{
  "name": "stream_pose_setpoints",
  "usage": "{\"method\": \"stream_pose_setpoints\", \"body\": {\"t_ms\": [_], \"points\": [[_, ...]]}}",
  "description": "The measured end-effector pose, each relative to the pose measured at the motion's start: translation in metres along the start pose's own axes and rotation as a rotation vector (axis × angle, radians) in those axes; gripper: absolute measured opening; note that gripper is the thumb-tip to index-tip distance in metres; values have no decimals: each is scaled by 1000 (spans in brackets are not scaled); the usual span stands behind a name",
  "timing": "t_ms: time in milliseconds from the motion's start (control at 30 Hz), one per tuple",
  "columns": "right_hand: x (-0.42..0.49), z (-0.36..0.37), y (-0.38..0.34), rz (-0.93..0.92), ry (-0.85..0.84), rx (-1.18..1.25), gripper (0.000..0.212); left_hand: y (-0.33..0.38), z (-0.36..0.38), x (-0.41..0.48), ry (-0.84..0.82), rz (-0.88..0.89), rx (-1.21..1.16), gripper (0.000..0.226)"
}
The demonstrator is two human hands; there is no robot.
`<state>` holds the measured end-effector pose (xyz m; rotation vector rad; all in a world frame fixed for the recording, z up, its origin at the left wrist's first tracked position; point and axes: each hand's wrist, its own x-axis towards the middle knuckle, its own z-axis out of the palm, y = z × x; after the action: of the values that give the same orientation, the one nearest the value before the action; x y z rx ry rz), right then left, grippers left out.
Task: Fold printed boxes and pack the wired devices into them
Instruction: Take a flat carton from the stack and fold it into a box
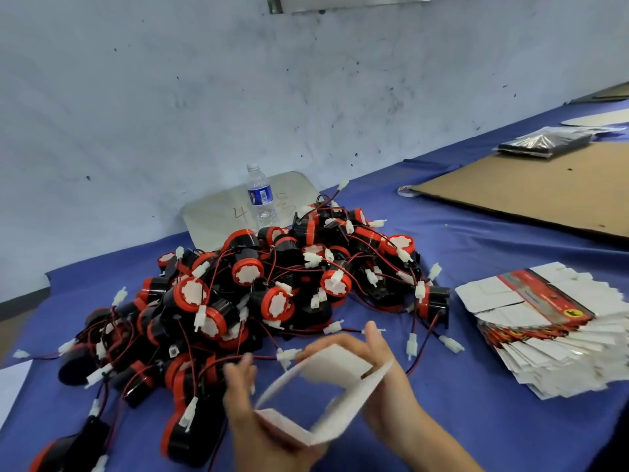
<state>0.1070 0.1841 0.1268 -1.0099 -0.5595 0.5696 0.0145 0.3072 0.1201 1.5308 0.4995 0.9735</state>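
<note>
Box (320, 396), white side toward me and half folded, sat in both hands at 6 o'clock of my view, held up off the table (476, 247). The left hand (262, 427) gripped its lower folded corner. That hand's fingers (243, 373) curled up beside the near panel, though blur kept me from telling how tightly. The right hand (381, 366) held the upper end, thumb standing upright and fingers (326, 344) wrapped over the top flap.

From the hands, the wired devices (258, 294) lay heaped between 10 and 12 o'clock. They were black round bodies with red rims, with white connectors on tangled red and black leads. The nearest ones were just beside the left hand.

At 3 o'clock a stack of flat printed boxes (558, 335) was fanned out on the blue cloth, the top one showing a red and black printed strip.

Beyond the heap at 12 o'clock a water bottle (260, 195) stood upright by the wall, with a grey sheet (218, 212) marked with a 4 behind it. At 2 o'clock a cardboard sheet (531, 189) lay flat, with a dark wrapped packet (544, 144) at its far edge.
</note>
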Motion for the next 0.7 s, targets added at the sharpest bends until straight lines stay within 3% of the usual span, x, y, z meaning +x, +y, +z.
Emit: {"method": "stream_pose_setpoints", "body": {"t_ms": [67, 100, 200, 233, 300, 367, 467, 567, 700], "points": [[-2, 2, 5, 135, -67, 12, 69, -8, 3, 0, -47, 137, -14, 124], [-5, 2, 8, 194, -173, -9, 65, -13, 2, 1, 8, 164, 59, 132], [-10, 6, 8, 268, -288, -111, 88, -25, -9, 6, 35, 91, 83, 137], [-11, 9, 7, 247, -288, -97, 79, -25, -7, 9, 10, 100, 57, 135], [-7, 14, 7, 182, -159, -64, 40, -24, -5, 7, -4, 138, 27, 120], [2, 9, 9, 163, 71, 62, 44, -20, 0, 1, -47, 190, -22, 99], [11, -7, 11, 97, 217, 275, 61, -12, 2, -8, -202, 160, -83, 98], [11, -16, 4, 92, 233, 462, 59, -15, 1, -8, -357, 191, -42, 100], [8, -15, 1, 162, 163, 429, 35, -32, -3, -5, -468, 262, 158, 112]]}}
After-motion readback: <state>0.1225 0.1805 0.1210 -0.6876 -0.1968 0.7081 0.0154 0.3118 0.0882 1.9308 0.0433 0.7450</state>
